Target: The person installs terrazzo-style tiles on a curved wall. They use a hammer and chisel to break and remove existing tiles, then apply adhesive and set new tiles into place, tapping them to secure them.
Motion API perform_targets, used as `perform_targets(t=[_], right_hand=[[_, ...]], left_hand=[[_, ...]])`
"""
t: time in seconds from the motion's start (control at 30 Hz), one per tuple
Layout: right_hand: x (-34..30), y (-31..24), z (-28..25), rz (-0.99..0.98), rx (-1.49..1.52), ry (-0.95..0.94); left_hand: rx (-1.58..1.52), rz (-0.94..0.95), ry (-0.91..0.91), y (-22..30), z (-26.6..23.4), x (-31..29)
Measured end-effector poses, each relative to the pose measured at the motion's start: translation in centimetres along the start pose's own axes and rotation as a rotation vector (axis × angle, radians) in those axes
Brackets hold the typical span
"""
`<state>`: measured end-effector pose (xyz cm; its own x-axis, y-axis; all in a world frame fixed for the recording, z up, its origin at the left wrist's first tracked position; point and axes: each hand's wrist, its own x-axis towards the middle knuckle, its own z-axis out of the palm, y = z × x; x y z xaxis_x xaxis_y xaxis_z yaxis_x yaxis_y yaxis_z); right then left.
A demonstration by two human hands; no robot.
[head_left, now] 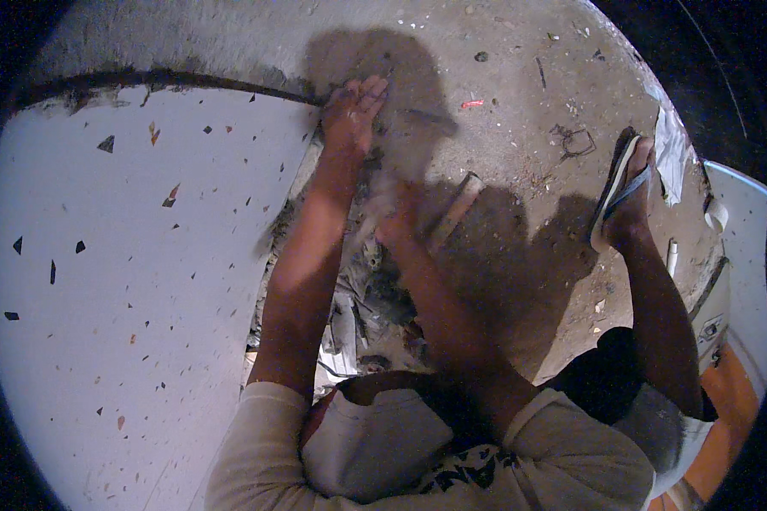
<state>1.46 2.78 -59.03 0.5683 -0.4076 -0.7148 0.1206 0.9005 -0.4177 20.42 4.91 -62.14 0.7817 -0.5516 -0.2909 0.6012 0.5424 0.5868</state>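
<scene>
Edge work, I judge: left hand (354, 115), fingers extended, by the far right corner of the speckled slab (153, 255); right hand (398, 220) blurred, grip I cannot tell; next move needs steadiness

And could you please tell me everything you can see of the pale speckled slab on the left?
The pale slab is broad and flat, stone-like, with angular black, grey and brownish chips scattered through it. Its face is turned up to the camera, with no obvious crack. A dark, ragged strip borders its far edge; rubble lies beside its right edge. The left hand is at its far right corner, though actual contact is unclear.
</scene>
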Motion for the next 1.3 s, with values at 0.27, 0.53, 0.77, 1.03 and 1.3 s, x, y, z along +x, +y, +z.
perform_targets(t=[0.27, 0.53, 0.77, 1.03, 1.3], right_hand=[[2.9, 0.9, -5.4, 0.022, 0.429, 0.013], [-1.0, -0.9, 2.9, 0.183, -0.227, 0.089], [1.2, 0.4, -2.2, -0.008, 0.219, 0.000], [1.4, 0.1, -4.3, 0.062, 0.381, -0.142], [2.3, 1.1, -2.1, 0.250, 0.111, -0.002]], left_hand=[[1.137, 0.517, -0.341, 0.5, -1.6, 0.0], [1.015, 0.440, -0.268, 0.4, 1.4, -1.4], [0.906, 0.386, -0.197, -0.6, 0.4, -0.4], [0.626, 0.146, 0.123, -0.4, 4.2, -1.5], [0.648, 0.399, -0.213, -0.4, -2.2, 0.0]])
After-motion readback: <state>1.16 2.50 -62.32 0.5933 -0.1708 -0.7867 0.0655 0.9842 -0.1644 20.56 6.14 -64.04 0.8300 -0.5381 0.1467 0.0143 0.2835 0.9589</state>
